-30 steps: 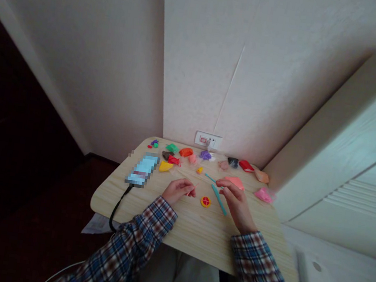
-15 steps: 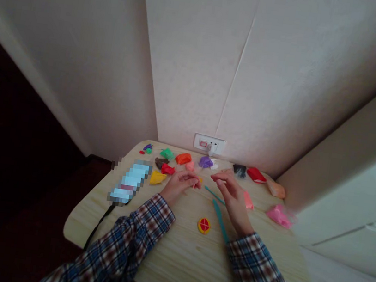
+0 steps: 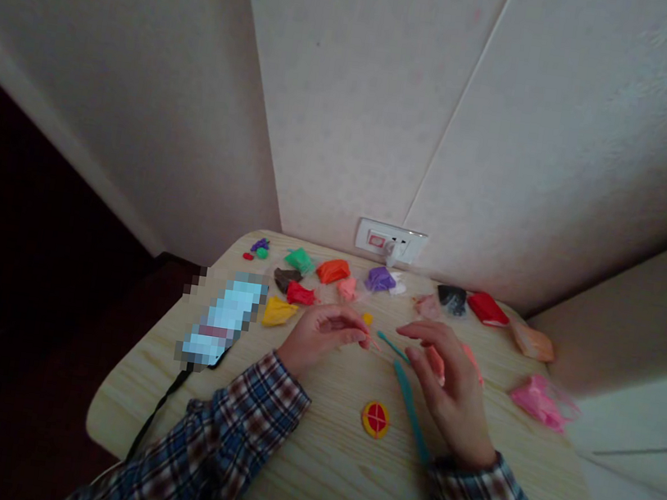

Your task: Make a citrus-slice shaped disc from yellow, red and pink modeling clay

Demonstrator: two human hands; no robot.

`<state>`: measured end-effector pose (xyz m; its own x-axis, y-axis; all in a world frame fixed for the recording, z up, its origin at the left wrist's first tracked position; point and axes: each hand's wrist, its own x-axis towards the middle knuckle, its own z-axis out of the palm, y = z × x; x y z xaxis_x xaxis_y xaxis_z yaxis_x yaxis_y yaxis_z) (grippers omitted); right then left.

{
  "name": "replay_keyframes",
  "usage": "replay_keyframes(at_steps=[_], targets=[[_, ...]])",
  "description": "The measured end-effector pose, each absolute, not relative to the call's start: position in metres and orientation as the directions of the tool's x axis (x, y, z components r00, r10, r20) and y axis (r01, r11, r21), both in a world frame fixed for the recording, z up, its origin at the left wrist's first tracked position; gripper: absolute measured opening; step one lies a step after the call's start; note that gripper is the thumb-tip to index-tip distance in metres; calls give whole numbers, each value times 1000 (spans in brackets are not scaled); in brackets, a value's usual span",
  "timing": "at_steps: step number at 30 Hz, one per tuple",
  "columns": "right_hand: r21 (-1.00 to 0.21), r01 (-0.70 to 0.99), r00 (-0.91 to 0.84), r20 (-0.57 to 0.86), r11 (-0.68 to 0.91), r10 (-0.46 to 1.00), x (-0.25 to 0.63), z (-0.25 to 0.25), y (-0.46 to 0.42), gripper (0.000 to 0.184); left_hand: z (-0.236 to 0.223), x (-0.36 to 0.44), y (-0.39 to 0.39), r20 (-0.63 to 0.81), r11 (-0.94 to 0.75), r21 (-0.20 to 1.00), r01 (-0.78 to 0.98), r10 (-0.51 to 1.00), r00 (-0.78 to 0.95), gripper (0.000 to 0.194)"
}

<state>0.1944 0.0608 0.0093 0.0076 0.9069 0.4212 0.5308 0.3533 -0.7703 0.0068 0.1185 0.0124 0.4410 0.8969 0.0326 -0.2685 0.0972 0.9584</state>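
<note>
Head view — left hand (image 3: 325, 336) pinching pink strand (image 3: 376, 344) — right hand (image 3: 456, 387) loosely spread.

Phone (image 3: 225, 319) (pixelated) on a wood-grain table (image 3: 303, 465), black cord (image 3: 163, 404) below it, wall socket (image 3: 385, 238) holding a plug (image 3: 393, 253)

Plaid sleeves (image 3: 263, 397) in blue, white, apparently brown

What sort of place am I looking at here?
An indoor room, perhaps in a home: a small wood-grain table stands by a pale wall with a socket, and little coloured packets lie across the table's far side.
</note>
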Motion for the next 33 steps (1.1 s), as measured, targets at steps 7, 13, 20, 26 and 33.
replay_keyframes(at_steps=[7, 13, 20, 26, 33], targets=[[-741, 531, -132, 407, 411, 904, 183, 9, 56, 25, 9, 7, 115, 195, -205, 978, -29, 864, 464, 8], [-667, 631, -150, 397, 397, 906, 176, 4, 56, 15, 9, 9, 110, 336, -454, 881, 137, 801, 496, 12], [-505, 743, -162, 501, 440, 850, 180, 0, 56, 10, 9, 10, 108, 334, -475, 862, 177, 795, 507, 7], [-427, 769, -218, 524, 475, 823, 183, -2, 56, 8, 8, 11, 107, 280, -408, 900, 152, 809, 516, 11], [-384, 774, -257, 537, 504, 804, 182, 1, 54, 8, 0, 12, 109, 161, -240, 969, 67, 808, 567, 23]])
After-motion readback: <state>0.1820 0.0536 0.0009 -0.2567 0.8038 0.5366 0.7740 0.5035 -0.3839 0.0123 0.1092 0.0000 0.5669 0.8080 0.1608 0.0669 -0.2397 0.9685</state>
